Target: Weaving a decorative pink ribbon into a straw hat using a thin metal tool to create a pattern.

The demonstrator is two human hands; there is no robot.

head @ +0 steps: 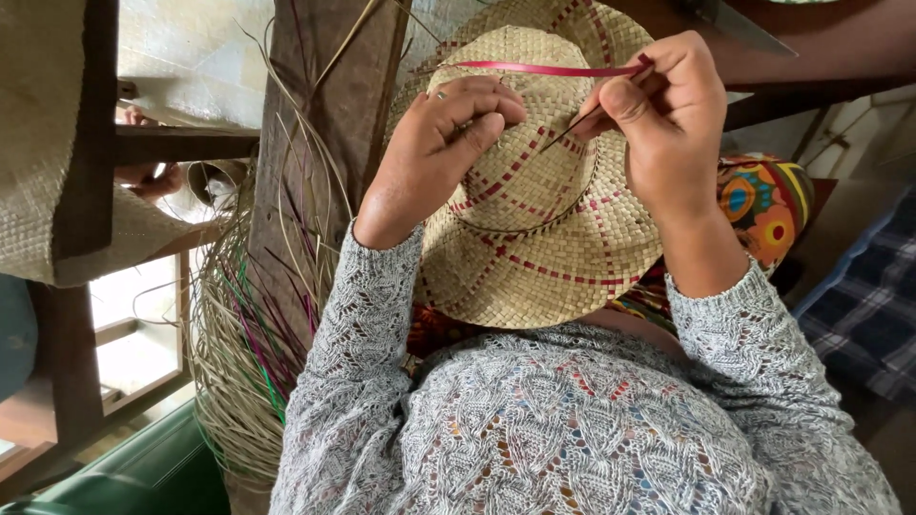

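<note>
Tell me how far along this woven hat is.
Crown and brim of the straw hat look fully woven, red checks included. In hand: the right hand pulls a red strip across the crown while the left hand steadies it. The strip's loose length remains unworked.

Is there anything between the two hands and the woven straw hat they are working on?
Nothing visible does. The left hand rests directly on the woven straw hat, and the right hand pinches a red strip and a thin dark strand just above its crown.
</note>
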